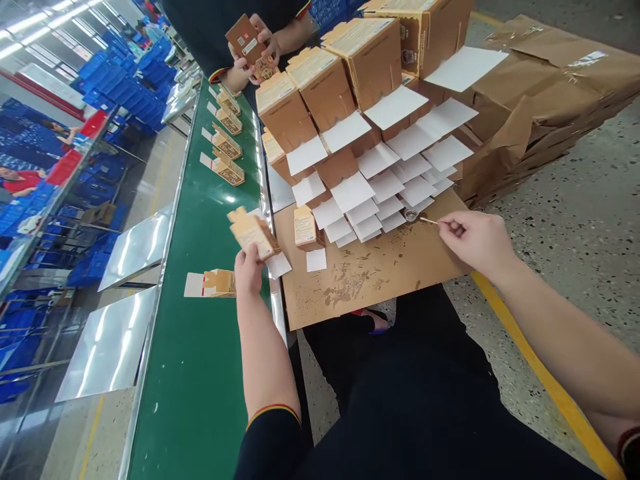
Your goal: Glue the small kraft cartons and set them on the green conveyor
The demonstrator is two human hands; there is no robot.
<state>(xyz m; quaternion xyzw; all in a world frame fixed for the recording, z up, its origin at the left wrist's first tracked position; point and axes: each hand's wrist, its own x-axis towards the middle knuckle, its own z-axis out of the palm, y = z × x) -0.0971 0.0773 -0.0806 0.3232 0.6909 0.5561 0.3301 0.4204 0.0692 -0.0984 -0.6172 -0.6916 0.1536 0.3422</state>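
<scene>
My left hand [249,272] is closed on a small brown carton [254,235] above the edge of the green conveyor belt [200,373]. The carton's top flaps stand up, and a white flap shows at its lower right. Between the fingertips of my right hand [475,239] is a thin stick [431,221]. Its far tip is at a small round dish [411,215] on the brown cardboard sheet [400,267]. Another small carton [306,227] stands on the sheet with its white flap out. Beside it rise stacked cartons [327,90] with white flaps [353,193] projecting toward me.
Several small cartons [229,170] lie along the belt, one carton [219,283] close to my left hand. Across the stack, another person's hands [267,43] hold a brown box [245,39]. Brown paper-wrapped bundles [540,87] lie at right; blue crates [107,73] stand far left.
</scene>
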